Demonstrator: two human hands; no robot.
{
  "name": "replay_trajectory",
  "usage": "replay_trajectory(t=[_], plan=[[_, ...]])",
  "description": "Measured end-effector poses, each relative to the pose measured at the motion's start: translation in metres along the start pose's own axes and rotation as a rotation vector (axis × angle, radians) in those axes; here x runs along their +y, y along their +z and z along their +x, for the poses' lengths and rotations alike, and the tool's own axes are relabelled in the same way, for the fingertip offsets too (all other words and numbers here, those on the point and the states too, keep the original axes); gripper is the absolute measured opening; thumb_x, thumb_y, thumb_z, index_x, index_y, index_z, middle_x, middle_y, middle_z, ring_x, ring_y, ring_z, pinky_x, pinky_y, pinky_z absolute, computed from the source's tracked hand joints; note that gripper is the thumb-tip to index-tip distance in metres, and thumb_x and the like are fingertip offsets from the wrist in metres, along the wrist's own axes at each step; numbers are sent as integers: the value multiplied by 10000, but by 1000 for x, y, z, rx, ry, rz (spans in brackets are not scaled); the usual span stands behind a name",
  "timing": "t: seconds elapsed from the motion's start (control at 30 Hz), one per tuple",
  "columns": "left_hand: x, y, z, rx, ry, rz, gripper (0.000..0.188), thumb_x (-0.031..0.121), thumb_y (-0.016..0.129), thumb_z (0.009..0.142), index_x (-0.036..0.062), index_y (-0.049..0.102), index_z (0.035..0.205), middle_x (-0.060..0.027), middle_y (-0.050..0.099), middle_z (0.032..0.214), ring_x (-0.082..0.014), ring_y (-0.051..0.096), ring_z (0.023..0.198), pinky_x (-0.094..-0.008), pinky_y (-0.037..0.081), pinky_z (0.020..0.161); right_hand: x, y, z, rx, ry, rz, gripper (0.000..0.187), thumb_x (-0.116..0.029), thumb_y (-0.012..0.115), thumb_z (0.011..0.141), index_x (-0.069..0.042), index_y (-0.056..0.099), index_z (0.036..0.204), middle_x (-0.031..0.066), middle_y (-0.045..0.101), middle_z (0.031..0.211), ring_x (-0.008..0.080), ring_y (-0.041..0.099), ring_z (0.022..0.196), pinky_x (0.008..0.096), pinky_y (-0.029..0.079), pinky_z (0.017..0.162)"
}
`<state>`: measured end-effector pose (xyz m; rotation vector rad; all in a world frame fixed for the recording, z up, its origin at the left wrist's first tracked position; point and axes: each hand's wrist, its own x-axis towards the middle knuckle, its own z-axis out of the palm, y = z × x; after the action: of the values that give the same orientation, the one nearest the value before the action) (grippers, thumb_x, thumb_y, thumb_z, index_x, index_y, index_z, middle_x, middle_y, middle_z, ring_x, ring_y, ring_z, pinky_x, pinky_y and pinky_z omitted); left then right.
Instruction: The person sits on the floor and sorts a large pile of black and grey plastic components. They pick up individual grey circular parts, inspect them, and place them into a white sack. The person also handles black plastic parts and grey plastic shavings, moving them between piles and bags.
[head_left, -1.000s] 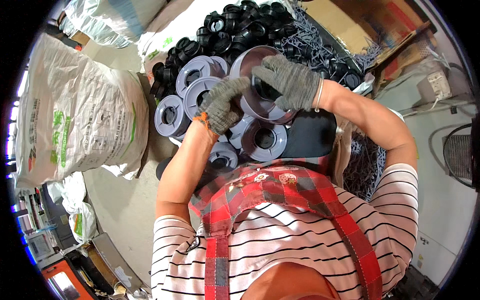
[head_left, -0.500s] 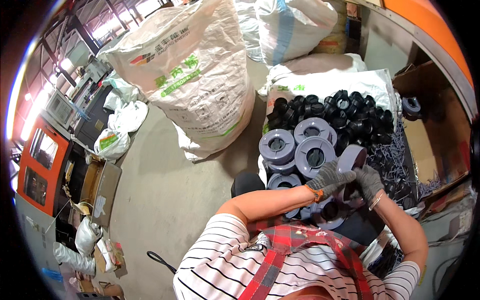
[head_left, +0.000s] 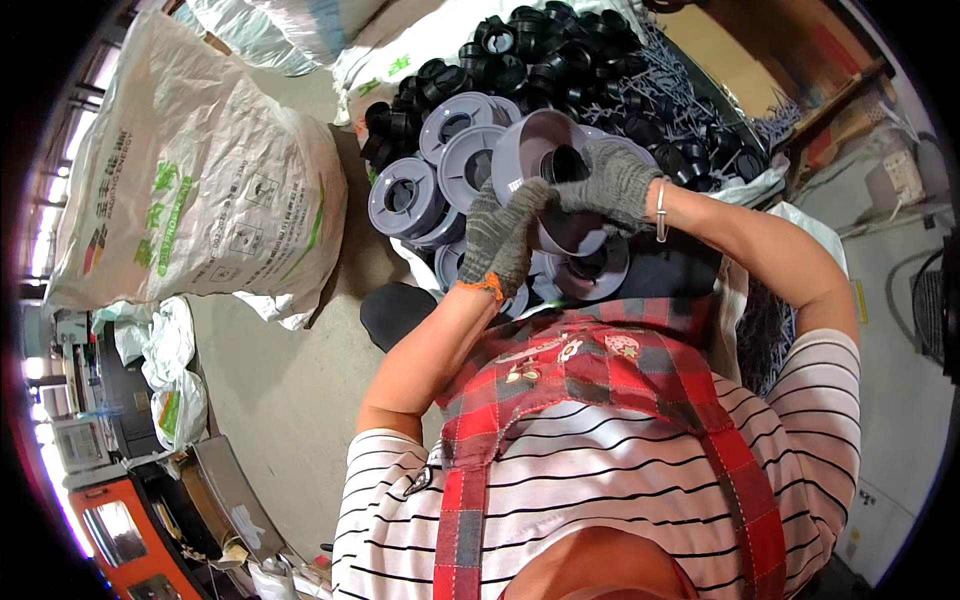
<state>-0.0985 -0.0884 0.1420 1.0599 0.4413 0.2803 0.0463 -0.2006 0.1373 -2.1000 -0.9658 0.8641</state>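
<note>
Our view has swung back over the hands, and the mouth of the grey cup (head_left: 543, 130) shows more plainly: we can now make out the black ring (head_left: 563, 165) inside it, which we could not half a second ago. The cup is between our two gloved hands, above our lap. Our left hand (head_left: 498, 232) looks clamped on its near-left wall, its fingers reaching farther across the opening than they did a second ago. Our right hand (head_left: 612, 187) comes in from the other side, fingers inside the mouth beside the ring; whether they pinch the ring or only brace the cup, we cannot tell. The hands come together at the opening, touching or almost so.

For the work, we judge that this cup and its ring have both hands' attention and that handling of the pair is not over. Whether the ring sits loose or fixed is hidden from us.

The other grey cups (head_left: 452, 168) lie untouched to the left of our hands, with one more just below them. Beyond our hands spreads the heap of black rings (head_left: 540, 65), with thin grey sprigs (head_left: 665, 90) beside it.
</note>
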Motion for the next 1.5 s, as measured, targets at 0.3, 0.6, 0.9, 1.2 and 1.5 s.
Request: replay_trajectory(t=[0.3,0.6,0.9,1.2,1.5], plan=[[-7,-5,-12,-100,89,-139,410,110,637,811,22,481,1180,-82,602,1011,-160,596,882,-291,506,737,12,16,-6,389,-485,-333,676,-525,678,659,18,558,1044,163,625,806,235,624,735,375,493,640],[-3,-46,-25,24,457,529,634,89,709,735,37,403,1288,-76,601,1014,-118,581,843,-261,498,715,24,7,19,-188,305,443,536,-502,581,801,-12,544,1016,80,570,796,148,536,665,287,457,571],[19,-104,-2,314,793,657,712,92,767,676,10,399,1280,-129,565,1122,-185,552,986,-332,460,848,25,43,144,170,-58,-335,1058,-583,737,537,22,348,1313,245,458,1274,342,467,1172,350,385,962],[196,-153,-63,520,1304,1337,732,132,701,693,-1,356,1325,-200,459,1267,-345,438,1177,-389,367,963,14,41,144,66,131,-125,855,-310,810,550,42,426,1229,203,572,1120,274,569,1015,337,458,857],[505,-245,-50,1488,1170,2357,927,469,721,641,76,278,1354,-182,329,1349,-376,282,1263,-441,274,1004,49,65,168,-63,112,-213,992,-395,825,503,69,361,1247,233,506,1191,285,519,1082,337,436,884]])
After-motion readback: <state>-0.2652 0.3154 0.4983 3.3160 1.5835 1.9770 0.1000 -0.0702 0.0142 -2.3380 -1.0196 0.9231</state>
